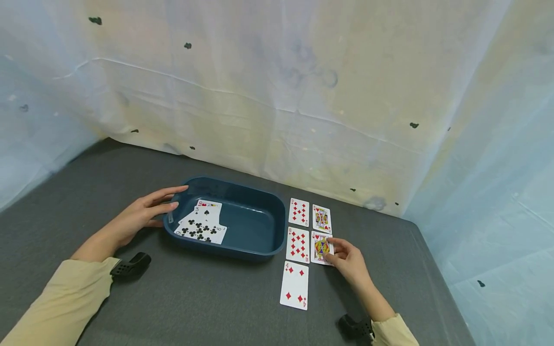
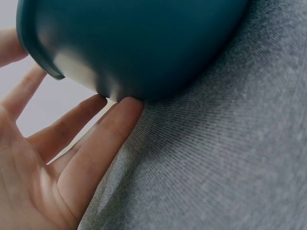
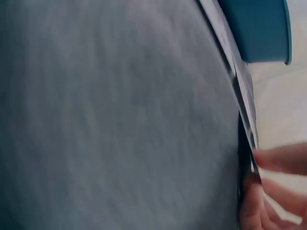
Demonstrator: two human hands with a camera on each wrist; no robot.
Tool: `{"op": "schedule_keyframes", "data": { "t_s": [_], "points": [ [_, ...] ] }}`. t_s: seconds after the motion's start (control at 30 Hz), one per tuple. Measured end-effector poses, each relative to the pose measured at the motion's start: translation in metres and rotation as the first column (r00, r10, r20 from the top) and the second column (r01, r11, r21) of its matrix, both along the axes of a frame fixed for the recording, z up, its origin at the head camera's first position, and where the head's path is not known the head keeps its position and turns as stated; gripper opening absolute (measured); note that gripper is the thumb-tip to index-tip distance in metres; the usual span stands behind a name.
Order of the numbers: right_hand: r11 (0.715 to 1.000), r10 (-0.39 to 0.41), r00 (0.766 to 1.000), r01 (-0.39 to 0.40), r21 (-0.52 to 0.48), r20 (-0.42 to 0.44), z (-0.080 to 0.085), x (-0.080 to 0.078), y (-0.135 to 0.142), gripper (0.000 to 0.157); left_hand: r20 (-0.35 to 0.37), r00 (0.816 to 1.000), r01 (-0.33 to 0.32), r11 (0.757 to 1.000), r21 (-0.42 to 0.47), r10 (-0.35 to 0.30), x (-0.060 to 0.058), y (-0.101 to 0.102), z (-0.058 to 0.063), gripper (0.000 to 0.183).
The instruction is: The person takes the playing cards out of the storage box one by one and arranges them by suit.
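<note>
My left hand [image 1: 136, 216] is at the left end of a dark blue plastic basin [image 1: 255, 190], one fingertip over the rim and thumb against the outer wall, as the left wrist view shows. A fan of overlapping playing cards [image 1: 203, 223], mostly black suits with a red one at the back, lies inside the basin's left part. To the right of it, my right hand [image 1: 348, 262] pinches the right edge of a jack of hearts [image 1: 319, 249] between thumb and fingers. In the right wrist view the fingers [image 3: 283, 158] hold the card at its edge, partly blurred.
Beside the basin lie a nine of diamonds [image 1: 299, 212], a ten of diamonds [image 1: 297, 245] and a four of diamonds [image 1: 295, 285] in a column. Another red face card [image 1: 321, 219] lies above the jack. Pale curtains [image 1: 277, 96] enclose the grey table [image 1: 207, 302].
</note>
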State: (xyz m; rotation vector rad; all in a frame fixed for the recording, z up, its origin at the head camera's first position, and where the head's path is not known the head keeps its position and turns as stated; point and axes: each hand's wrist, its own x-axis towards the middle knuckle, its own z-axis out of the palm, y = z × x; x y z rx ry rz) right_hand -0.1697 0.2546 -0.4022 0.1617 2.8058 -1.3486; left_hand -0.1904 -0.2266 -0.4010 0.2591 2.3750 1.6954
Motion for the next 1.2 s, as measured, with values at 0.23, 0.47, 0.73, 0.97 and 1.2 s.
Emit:
{"op": "schedule_keyframes", "data": {
  "t_s": [0.23,0.47,0.73,0.97,1.2],
  "points": [
    [0.96,0.184,0.983,-0.181,0.213,0.006,0.007,-0.006,0.008,0.044,-0.001,1.0,-0.006,1.0,-0.009,0.006,0.001,0.0,0.001,0.059],
    [0.919,0.187,0.982,-0.181,0.349,0.018,0.007,-0.009,0.005,0.045,-0.004,1.0,-0.001,1.0,-0.011,0.001,0.002,0.0,0.002,0.059],
    [0.898,0.156,0.987,-0.129,0.421,-0.03,0.004,-0.003,-0.003,0.049,-0.002,1.0,-0.005,1.0,-0.014,0.005,0.001,0.0,0.001,0.059],
    [0.921,0.112,0.991,-0.078,0.381,-0.069,0.002,-0.003,-0.007,0.047,-0.002,1.0,-0.003,1.0,-0.012,0.003,0.003,0.0,0.003,0.059],
    [0.98,0.076,0.988,-0.049,0.19,-0.137,0.016,-0.012,-0.023,0.044,-0.002,1.0,-0.005,1.0,-0.015,0.005,0.003,0.0,0.003,0.06]
  ]
}}
